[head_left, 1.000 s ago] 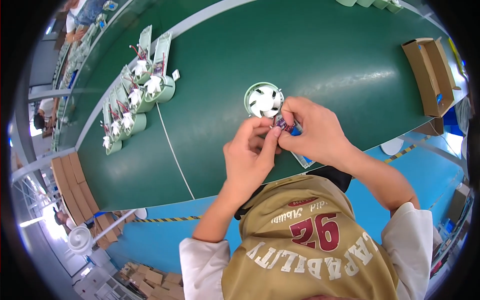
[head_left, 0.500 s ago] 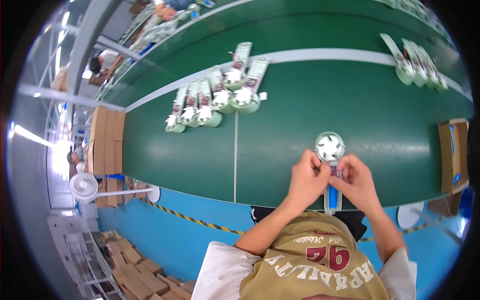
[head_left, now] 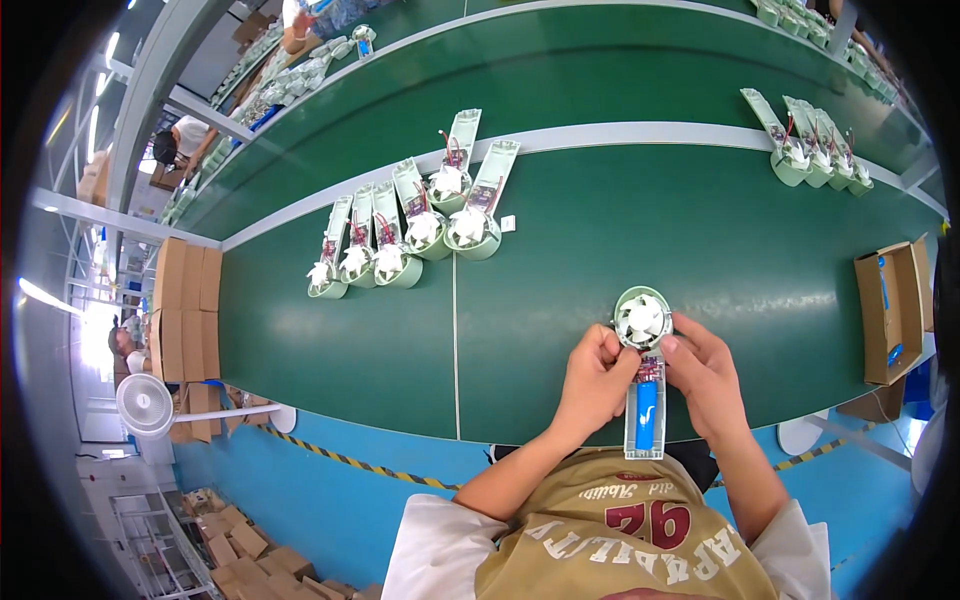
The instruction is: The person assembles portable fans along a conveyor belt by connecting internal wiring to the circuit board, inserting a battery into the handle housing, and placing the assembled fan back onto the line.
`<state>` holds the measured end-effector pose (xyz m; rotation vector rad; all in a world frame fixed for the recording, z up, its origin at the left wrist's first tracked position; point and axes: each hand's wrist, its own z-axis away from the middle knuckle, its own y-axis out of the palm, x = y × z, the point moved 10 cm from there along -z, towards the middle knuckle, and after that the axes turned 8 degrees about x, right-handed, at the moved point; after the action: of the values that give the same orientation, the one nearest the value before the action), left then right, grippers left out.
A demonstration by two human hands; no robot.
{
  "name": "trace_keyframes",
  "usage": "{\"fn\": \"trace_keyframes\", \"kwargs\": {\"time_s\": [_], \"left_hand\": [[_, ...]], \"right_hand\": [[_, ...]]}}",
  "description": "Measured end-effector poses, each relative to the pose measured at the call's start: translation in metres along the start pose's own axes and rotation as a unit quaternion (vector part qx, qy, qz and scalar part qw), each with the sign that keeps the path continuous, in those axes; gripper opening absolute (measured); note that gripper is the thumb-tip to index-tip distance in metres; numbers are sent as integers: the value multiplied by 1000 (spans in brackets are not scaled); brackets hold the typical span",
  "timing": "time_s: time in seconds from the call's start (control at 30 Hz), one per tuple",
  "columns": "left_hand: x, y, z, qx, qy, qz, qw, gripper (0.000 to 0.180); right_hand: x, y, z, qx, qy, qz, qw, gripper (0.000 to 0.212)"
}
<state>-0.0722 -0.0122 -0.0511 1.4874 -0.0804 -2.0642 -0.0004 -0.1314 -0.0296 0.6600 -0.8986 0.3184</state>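
Observation:
At the near edge of the green table, a half-open handheld fan (head_left: 642,318) lies with its round head away from me. It has a pale green shell, white blades, a small circuit board at the neck and a blue battery (head_left: 646,415) in the handle. My left hand (head_left: 598,380) is closed, thumb and fingers pinching the left of the neck just below the head. On the other side, my right hand (head_left: 706,375) grips the head's lower right rim with bent fingers. What lies under the fingertips is hidden.
Several similar open fans (head_left: 398,262) stand in a cluster at the far left, with a small white piece (head_left: 508,223) beside them. More fans (head_left: 820,165) sit at the far right. An open carton (head_left: 890,315) holds blue items at the right edge; stacked cartons (head_left: 185,310) stand left.
My right hand has moved from the neck up to the side of the round head. More of the blue battery now shows. The whole view has shifted slightly.

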Motion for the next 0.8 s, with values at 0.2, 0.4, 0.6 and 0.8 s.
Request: {"fn": "trace_keyframes", "kwargs": {"time_s": [0.2, 0.4, 0.6, 0.8], "left_hand": [[-10, -11, 4, 35, -21, -8, 999, 21], [-71, -56, 13, 0, 93, -102, 990, 28], [-163, -116, 14, -189, 348, -526, 752, 42], [-162, -119, -3, -226, 342, -648, 642, 46]], "right_hand": [[11, 19, -27, 25, -9, 71, 997, 55], [56, 34, -104, 37, -45, 67, 996, 30], [167, 1, -289, 62, -120, 131, 982, 34], [264, -26, -437, -82, -201, 260, 941, 36]]}}
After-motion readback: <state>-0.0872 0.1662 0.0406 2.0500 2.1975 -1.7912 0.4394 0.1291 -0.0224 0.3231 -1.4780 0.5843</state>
